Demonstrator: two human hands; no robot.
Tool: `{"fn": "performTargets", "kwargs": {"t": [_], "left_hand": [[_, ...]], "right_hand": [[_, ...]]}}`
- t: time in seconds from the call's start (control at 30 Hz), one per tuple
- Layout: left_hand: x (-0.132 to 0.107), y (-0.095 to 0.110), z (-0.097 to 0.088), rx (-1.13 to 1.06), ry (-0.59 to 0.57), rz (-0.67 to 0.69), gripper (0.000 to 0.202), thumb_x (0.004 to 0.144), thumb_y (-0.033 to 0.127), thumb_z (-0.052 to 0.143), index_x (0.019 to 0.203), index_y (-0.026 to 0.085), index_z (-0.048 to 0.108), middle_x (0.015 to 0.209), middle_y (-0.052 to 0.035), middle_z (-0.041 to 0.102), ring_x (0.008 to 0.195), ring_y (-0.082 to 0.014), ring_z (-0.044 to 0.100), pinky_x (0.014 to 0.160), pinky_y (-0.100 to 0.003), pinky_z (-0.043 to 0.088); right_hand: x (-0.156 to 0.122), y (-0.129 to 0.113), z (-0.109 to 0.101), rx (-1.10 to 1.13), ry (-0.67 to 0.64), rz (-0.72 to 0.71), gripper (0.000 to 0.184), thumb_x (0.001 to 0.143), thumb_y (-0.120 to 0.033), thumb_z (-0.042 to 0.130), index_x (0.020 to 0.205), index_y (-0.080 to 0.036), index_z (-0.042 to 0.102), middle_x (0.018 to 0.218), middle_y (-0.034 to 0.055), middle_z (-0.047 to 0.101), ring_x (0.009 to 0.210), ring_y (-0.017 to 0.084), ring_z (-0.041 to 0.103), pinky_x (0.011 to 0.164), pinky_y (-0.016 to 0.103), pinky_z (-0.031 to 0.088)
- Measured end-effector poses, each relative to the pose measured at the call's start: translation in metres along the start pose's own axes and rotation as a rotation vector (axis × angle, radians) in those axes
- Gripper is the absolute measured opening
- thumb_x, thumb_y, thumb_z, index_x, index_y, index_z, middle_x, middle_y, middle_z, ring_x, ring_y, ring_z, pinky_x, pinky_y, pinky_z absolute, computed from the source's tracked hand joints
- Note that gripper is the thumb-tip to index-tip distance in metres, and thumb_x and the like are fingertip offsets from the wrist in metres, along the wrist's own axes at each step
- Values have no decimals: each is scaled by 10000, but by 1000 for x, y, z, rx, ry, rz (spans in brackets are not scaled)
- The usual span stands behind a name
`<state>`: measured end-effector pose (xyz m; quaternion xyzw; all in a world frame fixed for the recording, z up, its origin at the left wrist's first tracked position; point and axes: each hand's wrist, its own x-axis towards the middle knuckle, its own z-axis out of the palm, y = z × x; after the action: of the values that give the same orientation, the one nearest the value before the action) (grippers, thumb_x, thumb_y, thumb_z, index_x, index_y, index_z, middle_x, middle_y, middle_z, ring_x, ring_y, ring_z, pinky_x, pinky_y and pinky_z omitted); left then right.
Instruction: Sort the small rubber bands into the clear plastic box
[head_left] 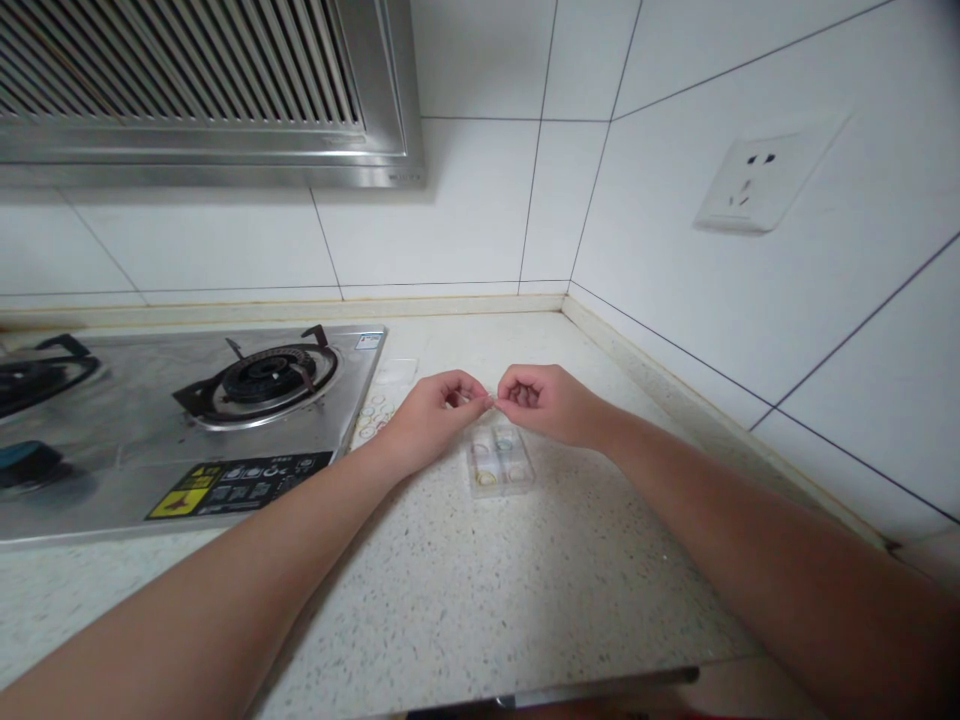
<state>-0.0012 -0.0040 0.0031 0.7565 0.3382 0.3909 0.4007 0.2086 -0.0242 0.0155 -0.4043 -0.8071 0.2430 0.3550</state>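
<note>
My left hand and my right hand meet fingertip to fingertip over the counter, both closed in a pinch. Whatever is between the fingertips is too small to make out. Just below and in front of them stands a clear plastic compartment box, its far part covered by my hands. Thin coloured rings, yellow, pinkish and greenish, lie in its compartments. Left of my left hand, more small coloured rings lie loose on the counter, partly hidden by the hand. Behind these rests a flat clear plastic piece.
A steel gas stove with black burners fills the left side, its edge close to the loose rings. The speckled counter runs to a raised strip along the tiled walls. A range hood hangs above; a socket is on the right wall.
</note>
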Motion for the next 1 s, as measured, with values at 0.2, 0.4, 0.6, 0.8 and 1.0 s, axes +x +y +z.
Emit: {"fn": "performTargets", "kwargs": {"t": [0.2,0.4,0.6,0.8,1.0], "left_hand": [[0,1,0,4,8,-6,218,857,378,673,837,161,676,818,-17,659,736,-137,540,708,-283,401],[-2,5,1,22,4,-36,216,869,365,647,872,154,694,804,-19,659,667,-121,513,639,-261,390],[-2,4,1,17,-7,-49,230,878,361,620,901,148,705,800,-21,665,630,-111,499,603,-253,378],[-3,7,1,21,-5,-68,216,876,342,604,889,150,701,742,-8,644,614,-112,497,589,-249,370],[-5,11,2,23,-4,-68,204,893,321,570,850,160,689,712,-5,637,616,-120,509,592,-253,373]], "right_hand": [[-1,2,0,-11,20,22,194,870,-370,660,835,-183,623,646,-33,519,589,105,443,548,256,346],[0,4,0,-11,32,31,166,872,-347,656,866,-183,637,646,-35,519,586,105,445,535,250,340],[1,6,0,-7,69,20,138,864,-315,665,858,-179,642,652,-35,526,602,104,453,549,244,354],[1,4,0,-2,60,18,139,869,-310,647,851,-173,654,657,-28,543,600,103,454,561,247,359],[1,4,0,1,53,2,177,882,-331,627,865,-164,683,679,-11,582,612,107,475,567,253,364]]}}
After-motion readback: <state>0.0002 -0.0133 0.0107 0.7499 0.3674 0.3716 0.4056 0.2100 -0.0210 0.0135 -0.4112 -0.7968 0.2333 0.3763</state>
